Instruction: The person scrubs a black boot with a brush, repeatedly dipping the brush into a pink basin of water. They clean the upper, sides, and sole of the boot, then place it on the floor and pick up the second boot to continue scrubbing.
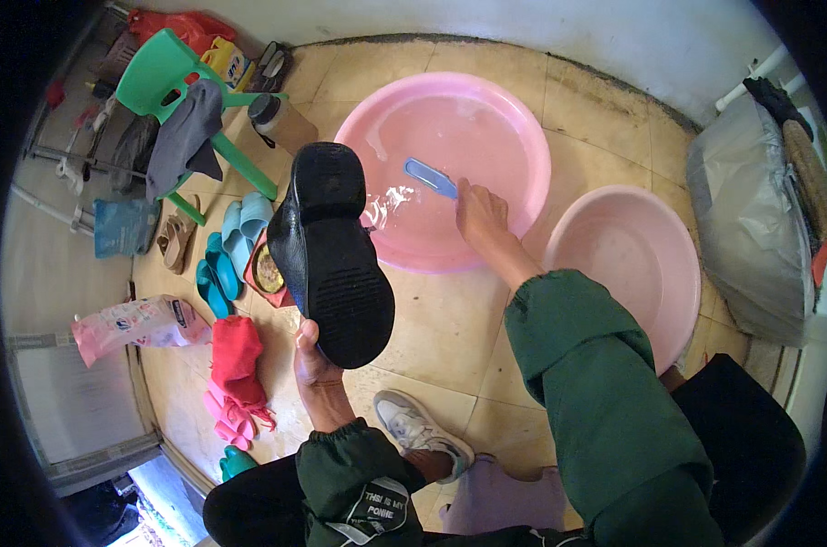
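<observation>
My left hand [320,372] grips a black shoe [345,273] by its toe or heel end, with the ribbed sole turned up towards me. In my right hand [482,215] is the handle of a blue brush [430,178], whose bristles do not show. The brush is over a large pink plastic basin [538,147] that holds soapy-looking water, to the right of the shoe. A second, smaller pale pink basin [687,273] stands beside my right forearm.
A green plastic chair [143,75] with a grey cloth [191,137] stands at upper left, near a capped bottle [283,123]. Blue slippers [246,225], a red cloth [238,355] and a pink packet [140,325] lie at left. A large plastic bag [748,219] stands at right.
</observation>
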Available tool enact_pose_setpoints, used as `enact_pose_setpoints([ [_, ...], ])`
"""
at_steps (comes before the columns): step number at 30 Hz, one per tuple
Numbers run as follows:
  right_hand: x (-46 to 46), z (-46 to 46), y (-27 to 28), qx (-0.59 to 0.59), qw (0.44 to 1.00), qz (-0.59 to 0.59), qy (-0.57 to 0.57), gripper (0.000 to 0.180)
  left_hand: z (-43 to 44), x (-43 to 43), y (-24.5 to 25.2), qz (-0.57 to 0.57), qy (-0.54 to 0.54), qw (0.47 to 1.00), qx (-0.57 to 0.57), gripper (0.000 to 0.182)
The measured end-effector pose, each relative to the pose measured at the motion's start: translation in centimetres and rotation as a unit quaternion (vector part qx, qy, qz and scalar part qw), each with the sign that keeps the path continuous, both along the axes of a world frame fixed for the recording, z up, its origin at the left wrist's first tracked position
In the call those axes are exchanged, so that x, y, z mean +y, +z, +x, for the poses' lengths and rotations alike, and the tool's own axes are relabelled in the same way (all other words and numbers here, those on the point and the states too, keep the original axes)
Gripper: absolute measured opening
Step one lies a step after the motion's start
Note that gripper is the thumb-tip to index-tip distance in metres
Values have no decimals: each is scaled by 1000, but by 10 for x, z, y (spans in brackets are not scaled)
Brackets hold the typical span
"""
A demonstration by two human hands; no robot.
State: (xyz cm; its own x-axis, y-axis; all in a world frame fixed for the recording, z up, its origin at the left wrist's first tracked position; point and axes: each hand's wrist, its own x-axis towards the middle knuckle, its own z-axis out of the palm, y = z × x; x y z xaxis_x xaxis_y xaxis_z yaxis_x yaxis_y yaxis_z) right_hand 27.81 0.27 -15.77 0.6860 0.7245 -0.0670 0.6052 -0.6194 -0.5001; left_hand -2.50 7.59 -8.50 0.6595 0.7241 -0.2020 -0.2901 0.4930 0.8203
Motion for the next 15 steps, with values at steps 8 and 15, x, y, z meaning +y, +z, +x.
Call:
enact_pose_setpoints([
  [8,7,5,-13,11,995,-91,32,20,1,2,-6,16,26,999,34,70],
  [15,-43,-1,48,56,998,20,-8,22,8,0,-7,-41,18,998,40,71],
])
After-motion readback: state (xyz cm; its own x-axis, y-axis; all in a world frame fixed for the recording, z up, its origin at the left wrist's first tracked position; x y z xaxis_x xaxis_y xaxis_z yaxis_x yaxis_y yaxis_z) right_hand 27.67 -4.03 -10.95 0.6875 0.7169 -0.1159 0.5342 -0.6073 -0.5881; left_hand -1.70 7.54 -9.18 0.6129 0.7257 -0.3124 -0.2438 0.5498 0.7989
